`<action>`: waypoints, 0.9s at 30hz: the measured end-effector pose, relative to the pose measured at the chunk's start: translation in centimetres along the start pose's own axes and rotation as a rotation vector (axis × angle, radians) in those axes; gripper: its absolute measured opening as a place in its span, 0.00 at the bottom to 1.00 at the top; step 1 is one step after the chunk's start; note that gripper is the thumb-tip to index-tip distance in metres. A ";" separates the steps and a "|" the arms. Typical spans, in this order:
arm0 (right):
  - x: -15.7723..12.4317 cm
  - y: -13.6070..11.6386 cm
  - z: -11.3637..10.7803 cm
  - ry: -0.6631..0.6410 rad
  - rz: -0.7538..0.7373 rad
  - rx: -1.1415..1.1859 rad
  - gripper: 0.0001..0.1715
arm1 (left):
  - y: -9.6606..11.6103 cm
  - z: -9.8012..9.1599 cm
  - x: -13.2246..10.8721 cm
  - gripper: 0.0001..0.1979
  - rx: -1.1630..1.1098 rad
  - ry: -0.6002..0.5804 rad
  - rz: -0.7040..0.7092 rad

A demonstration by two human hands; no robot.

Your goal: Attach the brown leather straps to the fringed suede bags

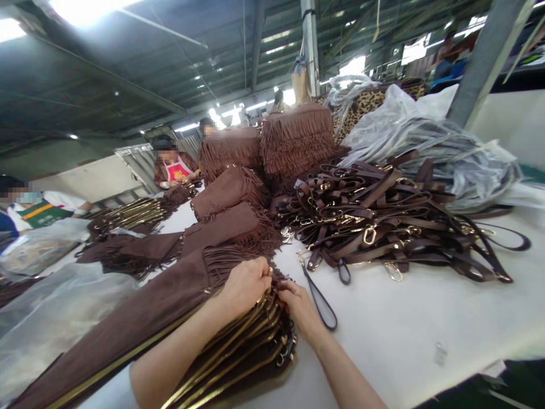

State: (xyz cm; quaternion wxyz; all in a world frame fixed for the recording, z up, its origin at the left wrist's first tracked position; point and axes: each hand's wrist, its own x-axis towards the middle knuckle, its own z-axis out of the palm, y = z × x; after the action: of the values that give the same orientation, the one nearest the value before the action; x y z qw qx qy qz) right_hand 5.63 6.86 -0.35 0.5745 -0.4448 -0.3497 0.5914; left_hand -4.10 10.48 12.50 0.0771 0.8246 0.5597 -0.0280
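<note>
Several brown suede-look fringed bags with gold zippers lie stacked in front of me, zipper edges towards me. My left hand is closed on the top bag's right end, fingers curled, with fringe beside it. Just to its right, my right hand pinches the same end between thumb and fingers. The exact bit under my fingertips is too small to make out. Below my hands, small metal rings show at the bag ends.
A heap of dark brown straps with gold clasps lies right on the white table. One strap loop reaches near my right hand. Taller fringed stacks and clear plastic wrapping stand behind. Co-workers sit at left.
</note>
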 end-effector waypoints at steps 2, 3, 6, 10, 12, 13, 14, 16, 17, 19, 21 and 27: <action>0.0 -0.2 -0.1 -0.003 0.025 0.085 0.05 | 0.6 0.2 -0.2 0.05 0.150 -0.005 0.015; -0.1 -0.2 -0.3 -0.004 0.027 0.126 0.04 | 0.9 0.4 -0.3 0.07 0.223 -0.006 0.039; -0.7 -0.3 -0.8 -0.015 0.020 0.232 0.08 | 1.6 1.1 -0.4 0.09 0.350 0.000 0.114; -2.0 0.4 -1.5 -0.011 0.033 0.350 0.11 | 1.7 1.5 -0.1 0.12 0.388 -0.045 0.278; -2.6 0.8 -1.6 0.005 0.054 0.411 0.12 | 1.6 1.3 0.0 0.10 0.377 -0.134 0.402; -2.8 1.0 -1.6 0.016 0.066 0.440 0.13 | 1.5 1.1 0.0 0.09 0.361 -0.187 0.444; -3.0 1.1 -1.6 0.026 0.078 0.466 0.13 | 1.4 1.0 0.1 0.09 0.344 -0.236 0.470; -3.2 1.3 -1.5 0.044 0.102 0.512 0.14 | 1.4 0.8 0.1 0.10 0.324 -0.305 0.482; -3.3 1.3 -1.5 0.049 0.112 0.530 0.14 | 1.4 0.8 0.1 0.10 0.325 -0.326 0.483; -3.4 1.3 -1.4 0.056 0.126 0.556 0.15 | 1.5 1.0 0.0 0.10 0.356 -0.327 0.488; -3.5 1.1 -1.5 0.061 0.131 0.569 0.15 | 1.6 1.5 -0.1 0.10 0.399 -0.278 0.510; -3.7 1.1 -1.5 0.092 0.149 0.556 0.16 | 1.7 1.9 -0.2 0.11 0.395 -0.261 0.522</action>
State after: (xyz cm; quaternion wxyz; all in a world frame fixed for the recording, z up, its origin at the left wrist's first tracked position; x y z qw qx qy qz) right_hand 6.38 2.90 -1.40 0.6447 -0.3208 -0.1141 0.6844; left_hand -2.51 9.35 10.80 -0.0083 0.9284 0.2992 -0.2201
